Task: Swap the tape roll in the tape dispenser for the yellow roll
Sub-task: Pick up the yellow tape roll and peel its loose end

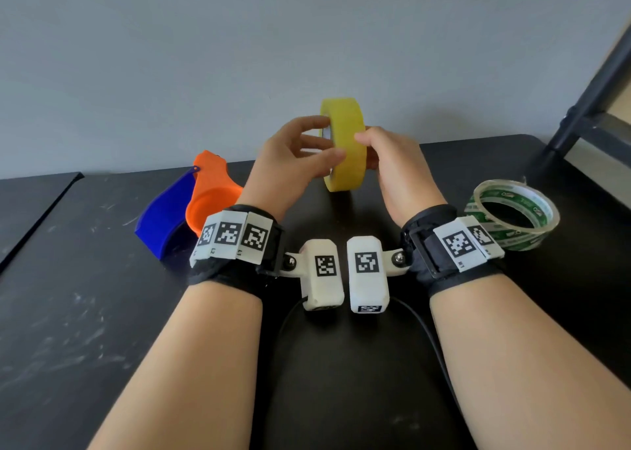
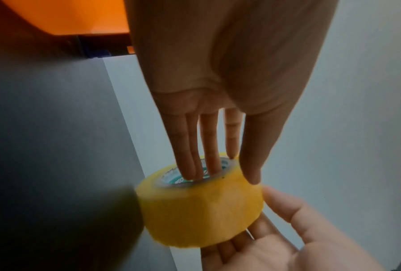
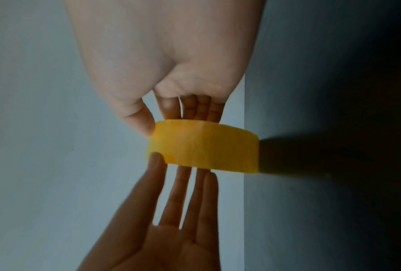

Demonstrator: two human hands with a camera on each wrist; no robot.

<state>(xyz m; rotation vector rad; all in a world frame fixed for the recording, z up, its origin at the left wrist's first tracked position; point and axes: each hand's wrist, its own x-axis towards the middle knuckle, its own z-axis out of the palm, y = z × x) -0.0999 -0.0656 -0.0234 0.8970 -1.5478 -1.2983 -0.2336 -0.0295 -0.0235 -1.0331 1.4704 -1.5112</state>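
The yellow roll point(image 1: 346, 163) stands on edge in the air above the black table point(image 1: 102, 313), held between both hands. My left hand point(image 1: 322, 142) pinches it, with fingers poked into the core point(image 2: 194, 176) and the thumb on the outer band. My right hand point(image 1: 367, 149) grips its other side, with the thumb on the band's edge point(image 3: 146, 126) and the fingers behind the roll. The orange and blue tape dispenser point(image 1: 205, 204) lies on the table to the left, and no roll shows in it. A clear roll with green print point(image 1: 512, 214) lies flat at the right.
A black metal frame point(image 1: 594, 84) rises at the table's back right corner. A grey wall point(image 1: 205, 57) stands close behind the table. Black cables point(image 1: 426, 330) run across the table between my forearms. A seam point(image 1: 41, 217) divides the tabletop at the far left.
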